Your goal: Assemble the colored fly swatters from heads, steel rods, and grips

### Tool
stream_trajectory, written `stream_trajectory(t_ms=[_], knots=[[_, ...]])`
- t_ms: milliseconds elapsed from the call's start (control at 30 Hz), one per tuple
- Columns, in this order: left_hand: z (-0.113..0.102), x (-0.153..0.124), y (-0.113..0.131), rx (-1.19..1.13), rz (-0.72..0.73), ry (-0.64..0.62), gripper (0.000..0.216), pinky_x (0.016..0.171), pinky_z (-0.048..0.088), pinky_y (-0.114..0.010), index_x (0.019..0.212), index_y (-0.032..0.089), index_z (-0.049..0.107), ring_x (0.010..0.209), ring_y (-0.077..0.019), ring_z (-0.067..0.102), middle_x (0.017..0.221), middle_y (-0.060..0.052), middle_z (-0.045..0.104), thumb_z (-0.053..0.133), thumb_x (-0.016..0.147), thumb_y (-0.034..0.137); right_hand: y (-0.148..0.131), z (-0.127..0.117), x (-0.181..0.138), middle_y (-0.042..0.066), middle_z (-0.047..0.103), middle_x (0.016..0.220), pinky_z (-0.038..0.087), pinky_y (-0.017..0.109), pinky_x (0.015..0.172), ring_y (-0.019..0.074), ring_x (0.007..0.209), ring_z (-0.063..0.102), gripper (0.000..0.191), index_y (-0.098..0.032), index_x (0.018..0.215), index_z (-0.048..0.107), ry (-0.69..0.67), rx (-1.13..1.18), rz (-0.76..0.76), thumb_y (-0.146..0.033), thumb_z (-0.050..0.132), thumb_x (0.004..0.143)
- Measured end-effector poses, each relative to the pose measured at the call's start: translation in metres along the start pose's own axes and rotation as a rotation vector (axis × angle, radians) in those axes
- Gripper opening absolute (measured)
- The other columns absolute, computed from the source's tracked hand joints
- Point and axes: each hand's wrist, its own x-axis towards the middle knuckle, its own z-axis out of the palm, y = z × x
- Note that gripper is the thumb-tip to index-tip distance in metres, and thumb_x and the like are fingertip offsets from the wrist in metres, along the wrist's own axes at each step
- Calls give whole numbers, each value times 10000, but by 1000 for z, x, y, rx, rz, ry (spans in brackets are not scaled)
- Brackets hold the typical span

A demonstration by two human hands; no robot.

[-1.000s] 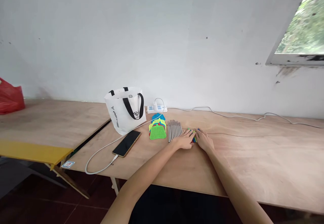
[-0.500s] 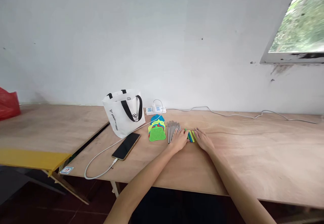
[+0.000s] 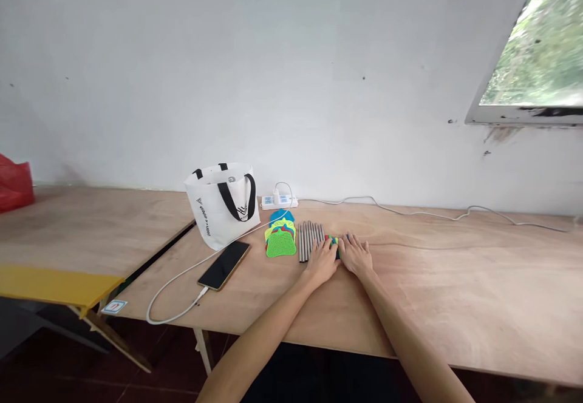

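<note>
My left hand [image 3: 322, 261] lies with its fingers stretched forward, at the right side of a row of slim grey metal rods [image 3: 310, 239]. Its fingertips reach short coloured sticks [image 3: 334, 240] in red, green, yellow and blue, which are partly hidden between my hands. On the other side of those sticks rests my right hand [image 3: 356, 255], palm down with fingers apart, covering some of them. Left of the rods is an overlapping stack of perforated plastic fly swatter heads [image 3: 281, 243], bright green on top, with red, yellow and blue ones behind.
A white tote bag [image 3: 218, 215] with black handles stands left on the wooden table [image 3: 455, 294]. A phone [image 3: 224, 266] on a white charging cable [image 3: 157, 294] lies before it. The power strip [image 3: 273, 201] sits by the wall, its cord [image 3: 410, 212] running right.
My right hand has shifted left over the coloured sticks, closing the gap to my left hand, so fewer sticks show. The camera view has tilted slightly.
</note>
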Motion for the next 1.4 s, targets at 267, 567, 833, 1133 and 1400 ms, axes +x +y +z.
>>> stream_trajectory(t_ms=[267,567,833,1133,1400], knots=[[4,-4,2,-41,28,124,324,1209,230,-578,1263,200,599,1324,-289,513,1389,-122,591,542,1003,384,28,-9,6,123,428,1587,243,513,1213,234,1495,342,680,-165,1531,430,112,103,9,-407,19,1046],[16,7,4,-31,66,162,436,1186,252,-577,1252,213,622,1305,-294,527,1387,-124,600,550,978,543,36,-11,14,94,663,1354,410,374,1120,218,1291,587,654,-221,1267,669,78,217,-205,-510,124,1052],[17,11,4,-3,64,145,390,1094,372,-496,1272,204,606,1282,-281,548,1388,-111,609,590,985,468,32,-8,3,62,630,1378,453,355,1076,193,1244,606,533,-269,1316,613,78,217,-264,-461,185,1063],[-27,-45,13,-148,30,111,184,1074,386,-436,1025,217,694,1228,-251,566,1277,-60,652,646,962,384,22,-5,-7,96,459,1571,259,479,1215,243,1493,342,546,-235,1498,478,53,24,-250,-468,296,1040],[-40,-109,-5,-350,-180,54,185,838,453,-312,801,200,605,936,-194,601,919,-15,649,606,969,277,6,-18,-20,72,395,1613,157,549,1246,236,1524,283,590,-229,1561,382,114,-62,-231,-491,241,1051]])
